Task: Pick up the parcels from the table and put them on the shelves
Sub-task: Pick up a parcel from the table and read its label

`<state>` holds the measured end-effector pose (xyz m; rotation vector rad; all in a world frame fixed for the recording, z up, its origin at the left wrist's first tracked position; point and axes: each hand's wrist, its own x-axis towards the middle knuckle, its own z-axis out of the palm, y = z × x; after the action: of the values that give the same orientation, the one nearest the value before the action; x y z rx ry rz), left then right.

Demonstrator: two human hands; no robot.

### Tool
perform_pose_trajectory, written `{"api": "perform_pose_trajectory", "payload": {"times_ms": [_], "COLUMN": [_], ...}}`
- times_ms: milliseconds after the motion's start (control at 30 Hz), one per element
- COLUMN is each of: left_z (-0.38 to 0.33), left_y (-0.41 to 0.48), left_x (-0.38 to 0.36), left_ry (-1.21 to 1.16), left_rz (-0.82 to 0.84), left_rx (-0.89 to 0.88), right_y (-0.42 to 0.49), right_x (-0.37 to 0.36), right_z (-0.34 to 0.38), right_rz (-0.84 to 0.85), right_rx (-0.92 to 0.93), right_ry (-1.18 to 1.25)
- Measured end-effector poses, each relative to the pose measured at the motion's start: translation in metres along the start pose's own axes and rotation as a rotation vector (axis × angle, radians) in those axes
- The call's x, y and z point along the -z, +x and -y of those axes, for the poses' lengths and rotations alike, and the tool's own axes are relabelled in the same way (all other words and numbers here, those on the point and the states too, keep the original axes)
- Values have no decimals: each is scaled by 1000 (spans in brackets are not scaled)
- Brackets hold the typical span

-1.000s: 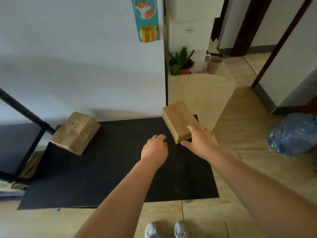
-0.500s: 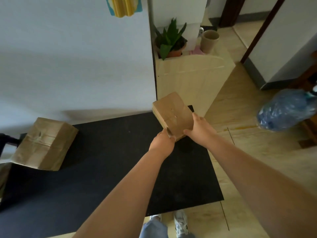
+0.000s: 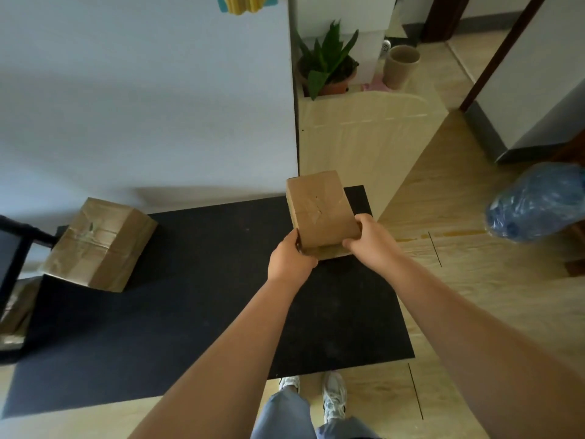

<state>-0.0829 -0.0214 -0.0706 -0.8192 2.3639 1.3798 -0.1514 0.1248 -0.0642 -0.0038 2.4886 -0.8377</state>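
Parcel point(image 3: 319, 210) — now lifted, both hands gripping

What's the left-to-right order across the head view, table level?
Black shelf frame → larger taped parcel → left hand → held parcel → right hand → blue plastic bag on the floor.

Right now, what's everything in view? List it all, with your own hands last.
held parcel: 1, brown, raised over the table's far right corner
second parcel: 1, brown, taped, table's far left
table: 1, black top
potted plant: 1, green, on the pale wood cabinet
cup: 1, tan, right of the plant
plastic bag: 1, blue, floor at right
left hand: grip on the held parcel's near left corner
right hand: grip on its near right corner
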Motion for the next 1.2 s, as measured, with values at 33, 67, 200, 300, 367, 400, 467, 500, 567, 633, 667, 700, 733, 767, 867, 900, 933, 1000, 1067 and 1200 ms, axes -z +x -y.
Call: {"api": "perform_pose_trajectory", "payload": {"times_ms": [33,67,200,300,367,400,467,500,567,633,667,700,733,767,867,900,933,1000,1067,1200], "left_z": [2,3,-2,-8,-9,-8,-4,0,8,13,16,18,20,24,37,39,39,35,32,26], "left_y": [-5,-11,-33,-46,-51,-52,-55,-56,-58,-60,-61,-62,-64,-66,-66,-67,-68,-70,-69,-64], "left_x": [2,4,17,25,30,32,34,35,34,34,34,34,33,31,26,24,22,19,19,23], "left_ry": [-36,-73,-172,-246,-297,-315,-323,-324,-333,-333,-345,-367,-394,-403,-235,-170,-132,-92,-48,-9], "left_rz": [-44,-93,-256,-333,-392,-417,-428,-415,-388,-362,-352,-346,-343,-342,-293,-255,-215,-173,-182,-240], "left_rx": [-2,1,-9,-18,7,27,52,57,45,10,4,15,37,67,112,108,104,109,106,87], "right_y": [-5,-10,-29,-41,-47,-49,-54,-56,-59,-60,-60,-61,-62,-64,-71,-72,-72,-70,-68,-64], "right_x": [-1,-1,1,6,9,8,4,1,-7,-11,-11,-11,-12,-13,-18,-19,-19,-18,-15,-15], "right_z": [0,-1,5,13,18,20,21,20,18,17,16,15,12,9,-2,-5,-8,-9,-7,-5], "right_rz": [-9,-24,-80,-133,-163,-159,-113,-86,-63,-62,-56,-45,-30,-10,67,89,102,121,148,109], "right_rx": [18,37,94,137,150,152,147,148,161,164,159,153,148,143,119,107,99,102,110,130], "right_ry": [36,80,254,317,347,360,381,380,368,365,365,368,374,380,371,375,380,367,327,274]}}
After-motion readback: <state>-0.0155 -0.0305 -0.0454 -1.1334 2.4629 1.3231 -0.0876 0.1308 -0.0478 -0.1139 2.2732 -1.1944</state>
